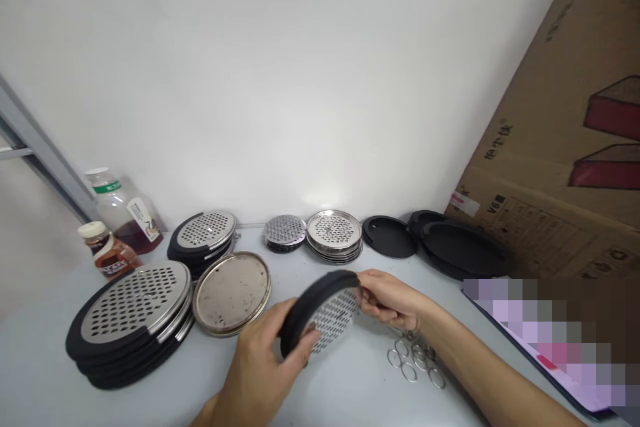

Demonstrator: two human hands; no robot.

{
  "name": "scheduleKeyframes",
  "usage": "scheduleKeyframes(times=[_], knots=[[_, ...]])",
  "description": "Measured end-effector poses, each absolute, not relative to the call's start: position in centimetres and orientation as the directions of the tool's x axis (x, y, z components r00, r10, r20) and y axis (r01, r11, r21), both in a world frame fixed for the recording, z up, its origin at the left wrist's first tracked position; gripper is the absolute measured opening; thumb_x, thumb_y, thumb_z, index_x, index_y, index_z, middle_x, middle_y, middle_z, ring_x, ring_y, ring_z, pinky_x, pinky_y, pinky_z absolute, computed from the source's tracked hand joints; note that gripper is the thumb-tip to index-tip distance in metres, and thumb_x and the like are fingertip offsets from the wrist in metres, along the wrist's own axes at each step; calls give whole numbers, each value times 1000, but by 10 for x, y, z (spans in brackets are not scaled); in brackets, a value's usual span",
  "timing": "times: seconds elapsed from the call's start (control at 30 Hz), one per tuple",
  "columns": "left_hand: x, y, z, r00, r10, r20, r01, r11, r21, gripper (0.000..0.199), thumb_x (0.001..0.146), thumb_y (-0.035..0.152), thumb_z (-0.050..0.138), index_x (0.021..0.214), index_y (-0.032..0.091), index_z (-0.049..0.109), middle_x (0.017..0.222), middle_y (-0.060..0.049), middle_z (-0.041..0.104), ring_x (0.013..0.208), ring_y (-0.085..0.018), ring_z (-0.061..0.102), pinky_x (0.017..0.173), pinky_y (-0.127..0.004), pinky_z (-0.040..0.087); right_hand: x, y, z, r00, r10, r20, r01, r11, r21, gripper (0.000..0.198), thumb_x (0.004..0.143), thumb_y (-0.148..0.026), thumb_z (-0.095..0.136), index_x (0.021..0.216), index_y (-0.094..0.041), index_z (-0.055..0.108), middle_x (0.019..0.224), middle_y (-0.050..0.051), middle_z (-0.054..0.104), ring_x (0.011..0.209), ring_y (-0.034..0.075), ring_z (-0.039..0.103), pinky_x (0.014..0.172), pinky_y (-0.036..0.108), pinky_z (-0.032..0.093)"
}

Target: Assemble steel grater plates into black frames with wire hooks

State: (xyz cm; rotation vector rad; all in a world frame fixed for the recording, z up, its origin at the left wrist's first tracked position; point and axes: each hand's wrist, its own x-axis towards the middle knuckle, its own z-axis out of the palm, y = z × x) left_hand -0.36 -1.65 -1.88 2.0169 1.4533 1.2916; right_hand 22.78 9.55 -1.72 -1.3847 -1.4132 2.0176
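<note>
At lower centre, the left hand [267, 353] and right hand [390, 297] gripped a tilted, black-rimmed perforated disc [334, 321], partly covering its edge. To its right, metal rings [416, 355] lay partly behind the right forearm [467, 353]. At lower right, pixelation obscured a flat panel [545, 361]; a carton [545, 147] ran past the frame's right edge.

The pale surface [345, 393] is carrying a large stack of perforated discs [135, 303] at left, a smaller black-rimmed stack [207, 232] behind it and plain metal plates [231, 292] beside both. Along the back, a small perforated stack [285, 230], a silvery stack [334, 230], a black plate [391, 237] and larger black plates [465, 248] are resting. Two bottles [115, 259] are standing at far left; loose metal rings [409, 364] and a pixelated panel [545, 347] are lying at right.
</note>
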Motion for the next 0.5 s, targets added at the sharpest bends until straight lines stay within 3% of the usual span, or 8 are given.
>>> scheduleKeyframes(times=[0.07, 0.17, 0.33, 0.4, 0.5], knots=[[-5, -12, -7, -38, 972, 230, 407, -196, 892, 28, 84, 33, 68, 109, 20, 67, 86, -2, 75, 78, -21, 73, 69, -27, 61, 227, 95, -18, -487, 720, -494, 223, -445, -867, 51, 88, -64, 50, 65, -19, 48, 43, -7, 45, 28, 2, 18, 27, 16, 5], [-15, -6, 6, -87, 996, 24, 174, -9, 985, 42, 81, 40, 71, 115, 17, 66, 101, -5, 76, 95, -25, 72, 77, -31, 61, 226, 95, -19, -501, 737, -454, 184, -422, -888, 46, 88, -62, 52, 75, -18, 54, 46, -7, 46, 31, 3, 20, 29, 16, 8], [-59, 1, 25, -317, 948, 36, 32, -27, 999, 58, 71, 38, 82, 124, 19, 64, 114, -7, 73, 102, -25, 70, 85, -33, 59, 223, 90, -20, -486, 761, -430, 217, -371, -903, 44, 88, -56, 57, 104, -16, 64, 52, -7, 48, 36, 5, 29, 32, 17, 18], [-86, 2, 38, -443, 896, 31, -43, -55, 998, 62, 71, 32, 83, 128, 21, 61, 110, -6, 74, 95, -22, 72, 79, -29, 61, 222, 87, -20, -492, 760, -425, 240, -351, -905, 44, 88, -54, 57, 106, -15, 65, 54, -6, 48, 38, 5, 31, 32, 17, 21], [-130, 1, 61, -561, 828, 9, -75, -62, 995, 44, 83, 18, 72, 125, 19, 63, 92, 2, 78, 82, -12, 72, 71, -18, 58, 219, 82, -19, -513, 747, -423, 273, -325, -906, 41, 88, -51, 58, 106, -15, 66, 56, -5, 49, 40, 5, 34, 33, 17, 25]])
